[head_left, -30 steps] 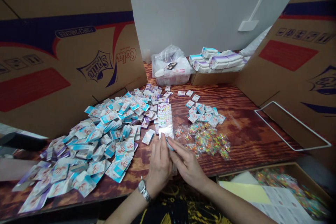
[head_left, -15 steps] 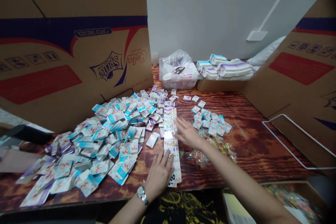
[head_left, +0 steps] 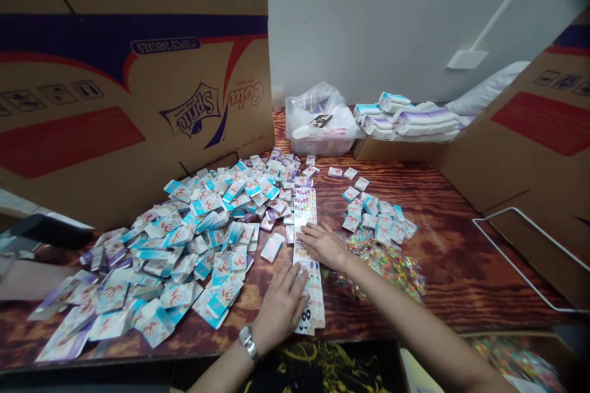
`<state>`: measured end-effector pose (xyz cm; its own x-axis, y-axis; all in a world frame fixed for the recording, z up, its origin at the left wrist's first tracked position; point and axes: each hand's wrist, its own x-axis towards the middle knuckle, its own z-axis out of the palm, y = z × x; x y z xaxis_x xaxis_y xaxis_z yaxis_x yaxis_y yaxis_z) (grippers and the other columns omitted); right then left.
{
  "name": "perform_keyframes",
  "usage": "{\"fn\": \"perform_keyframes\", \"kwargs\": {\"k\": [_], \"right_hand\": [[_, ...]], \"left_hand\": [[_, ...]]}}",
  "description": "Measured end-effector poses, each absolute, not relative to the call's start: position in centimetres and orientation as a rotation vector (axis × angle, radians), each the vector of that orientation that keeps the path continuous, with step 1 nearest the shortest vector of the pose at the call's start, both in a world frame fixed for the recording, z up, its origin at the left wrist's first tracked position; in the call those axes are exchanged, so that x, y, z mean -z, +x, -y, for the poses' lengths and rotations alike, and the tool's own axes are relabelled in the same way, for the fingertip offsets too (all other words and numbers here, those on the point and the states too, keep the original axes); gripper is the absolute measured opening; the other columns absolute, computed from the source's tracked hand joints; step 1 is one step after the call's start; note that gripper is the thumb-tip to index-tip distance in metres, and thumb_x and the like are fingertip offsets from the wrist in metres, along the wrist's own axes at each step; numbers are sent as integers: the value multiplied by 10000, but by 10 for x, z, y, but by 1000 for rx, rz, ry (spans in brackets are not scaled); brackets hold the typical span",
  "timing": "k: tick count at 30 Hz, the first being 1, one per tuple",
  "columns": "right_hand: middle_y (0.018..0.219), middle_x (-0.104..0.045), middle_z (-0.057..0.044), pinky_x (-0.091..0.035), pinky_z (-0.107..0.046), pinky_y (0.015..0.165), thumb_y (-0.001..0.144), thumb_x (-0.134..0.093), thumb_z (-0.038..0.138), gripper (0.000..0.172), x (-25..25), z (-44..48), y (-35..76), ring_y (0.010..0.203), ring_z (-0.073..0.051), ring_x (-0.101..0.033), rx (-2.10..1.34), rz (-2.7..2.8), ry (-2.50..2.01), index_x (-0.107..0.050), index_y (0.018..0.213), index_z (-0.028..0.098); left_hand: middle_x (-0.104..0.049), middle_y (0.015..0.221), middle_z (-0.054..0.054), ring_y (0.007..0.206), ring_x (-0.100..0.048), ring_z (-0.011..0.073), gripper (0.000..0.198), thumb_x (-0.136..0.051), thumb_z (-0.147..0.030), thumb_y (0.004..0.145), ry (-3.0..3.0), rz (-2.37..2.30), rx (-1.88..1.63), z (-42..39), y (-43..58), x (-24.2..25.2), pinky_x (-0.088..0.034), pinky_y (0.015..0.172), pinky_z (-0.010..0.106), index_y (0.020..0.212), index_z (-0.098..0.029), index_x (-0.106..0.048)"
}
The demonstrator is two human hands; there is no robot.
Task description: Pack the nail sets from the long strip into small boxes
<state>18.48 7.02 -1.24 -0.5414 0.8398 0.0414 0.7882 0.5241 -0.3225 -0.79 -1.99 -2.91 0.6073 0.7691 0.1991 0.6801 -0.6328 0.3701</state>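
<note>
Paper sticker strip (head_left: 305,209) under the left hand (head_left: 279,307) (right hand (head_left: 324,244) touching too).

Long printed sticker strip (head_left: 305,212), lying flat, multicoloured rows

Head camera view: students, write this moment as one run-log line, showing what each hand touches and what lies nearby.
left hand: flat on printed strip | right hand: fingertips on strip | nearby: hand-print packet pile, bagged colourful pieces
</note>
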Motion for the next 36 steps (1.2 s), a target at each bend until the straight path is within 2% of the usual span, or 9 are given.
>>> {"fn": "perform_keyframes", "kwargs": {"k": [3, 5, 9, 13, 20, 24, 27, 32, 36], "right_hand": [[1131, -652, -64, -448, -349, 888, 945, -410, 276, 299, -15, -63, 188, 1026, -194, -597, -526, 2501, -1284, -589, 1180, 233], [993, -692, -23, -482, -272, 762, 962, -369, 300, 303, -40, -60, 193, 869, -152, -634, -722, 2377, -1166, -609, 1134, 234], [769, -669, 13, -452, -233, 608, 951, -382, 355, 311, -82, -62, 203, 679, -132, -597, -829, 2194, -1126, -656, 973, 210], [823, -684, 1, -468, -250, 640, 939, -410, 336, 281, -92, -63, 204, 714, -138, -614, -725, 2121, -1148, -654, 977, 203], [953, -706, -9, -499, -336, 825, 885, -500, 172, 247, -76, -9, 182, 901, -156, -633, -471, 2371, -866, -646, 1039, 299], [1064, -689, -22, -473, -417, 928, 861, -541, 148, 256, -67, 5, 178, 1022, -179, -615, -388, 2405, -749, -629, 1051, 295], [1043, -697, -12, -493, -410, 911, 861, -533, 148, 266, -65, 2, 179, 982, -172, -634, -425, 2431, -715, -628, 1057, 301], [946, -699, -33, -519, -344, 808, 906, -445, 160, 263, -61, -1, 178, 881, -162, -632, -444, 2491, -773, -645, 1036, 271], [882, -631, -50, -504, -269, 686, 928, -412, 198, 249, -61, -6, 176, 784, -148, -594, -518, 2447, -925, -641, 1023, 225]], "left_hand": [[-336, 1438, 183, 1356, -269, 250, 551, -440, -251, 895, 2334, -1278, -731, 0, -12, 7, -321, 1060, 449, 1400, -128, -261], [-332, 1433, 192, 1370, -214, 285, 686, -542, -341, 840, 2155, -1277, -821, -15, -13, -9, -251, 1081, 493, 1410, -117, -232], [-648, 1015, 97, 1095, -524, 279, 379, -658, -380, 740, 1461, -1043, -826, -31, -6, -27, -417, 926, 400, 1047, -163, -608], [-623, 675, 16, 724, -601, 179, 245, -692, -376, 704, 1027, -909, -780, -21, 7, -23, -468, 665, 264, 766, -151, -616], [-652, 751, 11, 640, -608, 118, 289, -687, -220, 666, 668, -936, -910, -26, 6, -27, -460, 615, 215, 923, -161, -569], [-667, 736, 44, 617, -619, 137, 236, -643, -308, 719, 506, -886, -881, -28, -1, -39, -463, 570, 223, 876, -137, -600], [-671, 728, 36, 624, -620, 132, 249, -676, -338, 733, 494, -808, -882, -24, 1, -44, -470, 596, 226, 860, -130, -622], [-675, 736, 15, 626, -611, 117, 340, -805, -204, 585, 553, -845, -952, -21, 5, -41, -461, 624, 223, 854, -129, -611], [-683, 803, 31, 658, -608, 114, 356, -789, -214, 609, 610, -871, -960, -20, 4, -41, -456, 646, 224, 908, -137, -612]]}}
